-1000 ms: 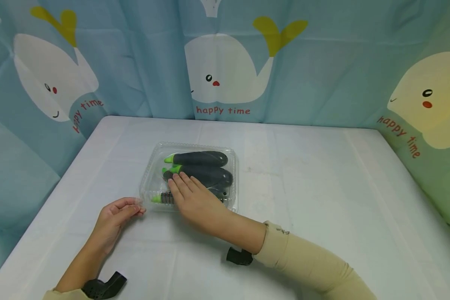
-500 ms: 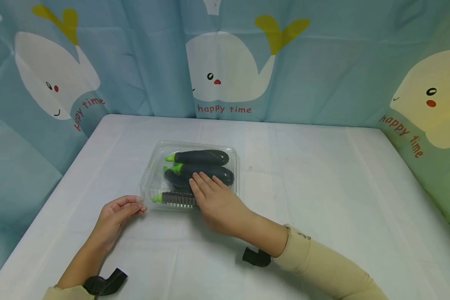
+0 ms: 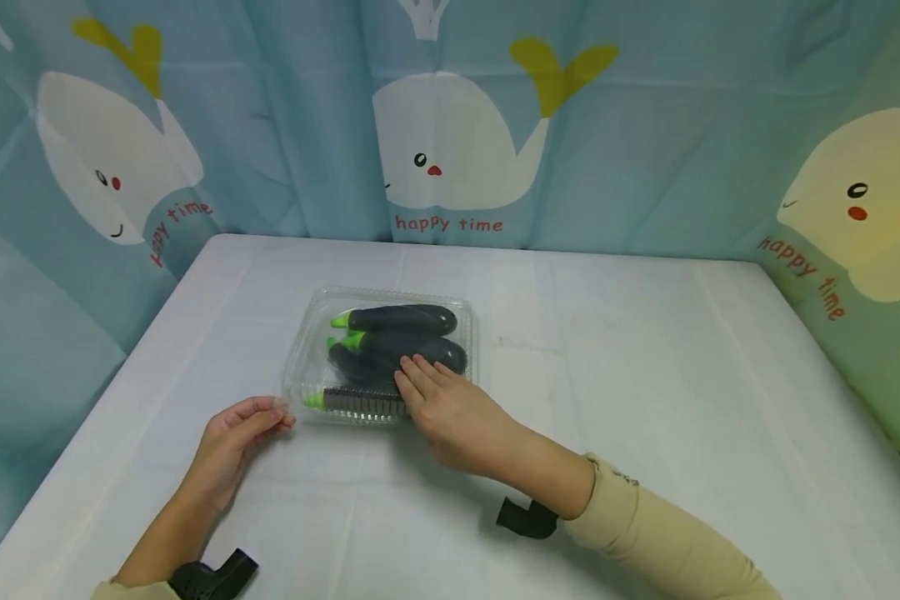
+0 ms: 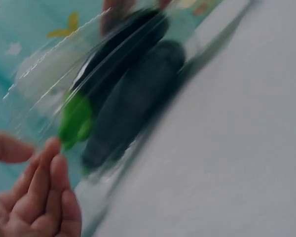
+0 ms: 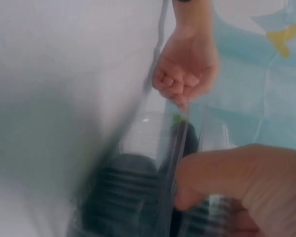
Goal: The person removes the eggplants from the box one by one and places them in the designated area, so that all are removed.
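A clear plastic clamshell container (image 3: 300, 346) with a lid over it lies on the white table, holding several dark eggplants (image 3: 402, 319) with bright green stems. At its front left corner, my left hand (image 3: 228, 442) pinches the rim between thumb and fingertips; the left wrist view shows those fingers (image 4: 38, 190) at the plastic edge. My right hand (image 3: 453, 417) rests on the lid near the front right, its fingers extended and covering part of the eggplants. In the right wrist view its thumb (image 5: 212, 173) lies along the container's front edge.
The white tabletop (image 3: 645, 375) reaches far to the right of the container. Behind and at both sides hangs a blue-green curtain (image 3: 307, 125) printed with whales. A black wrist mount (image 3: 528, 518) sits under the right forearm, and another (image 3: 213, 575) is on the left.
My right hand has slid rightward along the lid's front part, uncovering more of the front eggplant. My left hand stays at the corner, and the container has hardly moved.
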`<state>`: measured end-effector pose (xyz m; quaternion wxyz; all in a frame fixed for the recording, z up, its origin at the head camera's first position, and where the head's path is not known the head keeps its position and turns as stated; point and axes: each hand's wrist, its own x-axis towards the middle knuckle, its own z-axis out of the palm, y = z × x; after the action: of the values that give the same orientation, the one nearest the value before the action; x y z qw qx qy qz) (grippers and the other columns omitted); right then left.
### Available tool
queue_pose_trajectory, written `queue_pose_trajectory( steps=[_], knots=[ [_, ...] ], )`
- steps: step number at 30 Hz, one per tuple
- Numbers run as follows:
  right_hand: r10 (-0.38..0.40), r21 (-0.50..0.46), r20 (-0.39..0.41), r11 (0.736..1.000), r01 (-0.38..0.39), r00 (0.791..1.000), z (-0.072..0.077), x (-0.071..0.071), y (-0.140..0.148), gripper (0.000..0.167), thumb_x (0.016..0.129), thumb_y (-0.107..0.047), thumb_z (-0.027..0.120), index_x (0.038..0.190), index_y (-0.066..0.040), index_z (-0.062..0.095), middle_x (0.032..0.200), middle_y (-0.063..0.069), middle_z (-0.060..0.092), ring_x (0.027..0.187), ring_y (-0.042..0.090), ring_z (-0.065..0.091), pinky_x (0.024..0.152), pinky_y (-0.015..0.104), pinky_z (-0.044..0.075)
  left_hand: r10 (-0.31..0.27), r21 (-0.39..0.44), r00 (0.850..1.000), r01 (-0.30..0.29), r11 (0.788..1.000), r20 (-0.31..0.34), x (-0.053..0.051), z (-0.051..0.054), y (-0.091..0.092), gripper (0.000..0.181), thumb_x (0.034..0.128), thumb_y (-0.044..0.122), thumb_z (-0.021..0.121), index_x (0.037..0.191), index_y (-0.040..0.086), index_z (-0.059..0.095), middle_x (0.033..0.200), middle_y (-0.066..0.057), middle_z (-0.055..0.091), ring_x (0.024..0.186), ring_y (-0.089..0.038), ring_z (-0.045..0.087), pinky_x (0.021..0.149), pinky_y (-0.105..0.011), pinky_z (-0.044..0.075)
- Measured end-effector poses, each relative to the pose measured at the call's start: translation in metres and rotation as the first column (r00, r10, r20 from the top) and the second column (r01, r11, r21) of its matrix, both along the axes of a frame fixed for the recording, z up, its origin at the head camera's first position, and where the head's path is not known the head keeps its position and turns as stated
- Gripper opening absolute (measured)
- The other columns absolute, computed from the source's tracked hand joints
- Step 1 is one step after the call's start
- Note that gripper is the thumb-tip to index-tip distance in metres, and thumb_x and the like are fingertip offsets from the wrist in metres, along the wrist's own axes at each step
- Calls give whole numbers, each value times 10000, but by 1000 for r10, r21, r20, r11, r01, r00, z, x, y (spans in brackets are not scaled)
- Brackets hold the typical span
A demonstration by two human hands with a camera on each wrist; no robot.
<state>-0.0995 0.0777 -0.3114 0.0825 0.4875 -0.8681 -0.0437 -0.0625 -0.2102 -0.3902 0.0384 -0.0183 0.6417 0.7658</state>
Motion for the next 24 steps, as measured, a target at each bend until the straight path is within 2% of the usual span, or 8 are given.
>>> queue_pose_trajectory(
  steps=[4, 8, 12, 16, 20, 24],
  knots=[
    [35, -15, -16, 999, -35, 999, -2, -2, 4, 539, 802, -109, 644, 1274, 87, 472, 1310, 249, 454, 1227, 326, 424, 1002, 382, 387, 27, 73, 998, -31, 997, 50, 5, 1, 12, 153, 942, 51, 492, 882, 39, 633, 833, -43, 669, 817, -151, 640, 764, -240, 528],
    [61, -18, -40, 998, -62, 997, -4, -4, 6, 591, 775, -140, 681, 1275, 92, 467, 1304, 252, 459, 1224, 324, 428, 1004, 376, 385, 25, 61, 993, -32, 998, 113, 8, 3, 31, 157, 944, 98, 504, 915, 4, 627, 846, -59, 674, 834, -172, 647, 763, -254, 532],
    [90, -33, -79, 995, -93, 993, -6, -6, 8, 599, 757, -153, 692, 1257, 100, 481, 1280, 256, 480, 1211, 325, 443, 1010, 360, 378, 16, 87, 983, -32, 996, 182, 9, 6, 55, 224, 936, 129, 518, 1005, -70, 591, 885, -91, 682, 874, -205, 648, 787, -279, 530],
    [112, -56, -102, 991, -119, 988, -8, -7, 9, 584, 748, -142, 691, 1241, 103, 496, 1260, 256, 498, 1203, 326, 452, 1017, 353, 370, 37, 114, 970, -66, 991, 240, 11, 8, 75, 292, 923, 134, 527, 1058, -124, 548, 931, -129, 675, 890, -221, 641, 777, -262, 526],
    [121, -76, -97, 989, -128, 988, -10, -7, 9, 556, 760, -121, 672, 1235, 109, 497, 1253, 262, 502, 1202, 328, 453, 1025, 354, 360, 60, 116, 960, -95, 989, 274, 12, 8, 91, 300, 916, 150, 532, 1048, -119, 557, 964, -168, 657, 892, -237, 630, 740, -230, 507],
    [118, -82, -90, 989, -126, 989, -10, -6, 9, 556, 770, -131, 669, 1235, 116, 490, 1254, 270, 496, 1203, 332, 450, 1027, 357, 357, 57, 134, 964, -95, 986, 260, 13, 7, 106, 308, 919, 157, 529, 1048, -120, 568, 968, -174, 652, 905, -251, 625, 765, -245, 505]
  ],
)
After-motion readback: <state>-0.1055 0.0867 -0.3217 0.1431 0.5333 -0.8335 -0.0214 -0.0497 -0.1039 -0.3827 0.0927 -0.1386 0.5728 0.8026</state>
